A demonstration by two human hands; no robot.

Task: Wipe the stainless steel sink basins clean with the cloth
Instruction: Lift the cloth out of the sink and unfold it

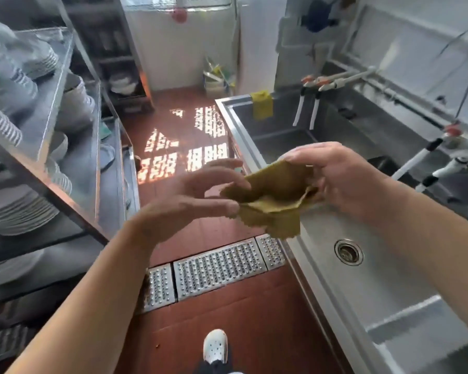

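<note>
A long steel sink [257, 157] runs down one side of a narrow kitchen with a red floor. Just above the sink's front rim, both hands hold the cloth [270, 195] in the air. The right hand [333, 179] grips one end and the left hand [200, 195] pinches the other (fingers partly spread). I think the cloth is being folded. Make a flat, thick pad, then press it down near the drain [348, 251] and rub out to the sink's walls.

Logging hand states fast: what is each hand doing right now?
Left hand: fingers spread, fingertips pinching one edge of the cloth.
Right hand: closed on the cloth's other side, above the sink's front rim.
</note>
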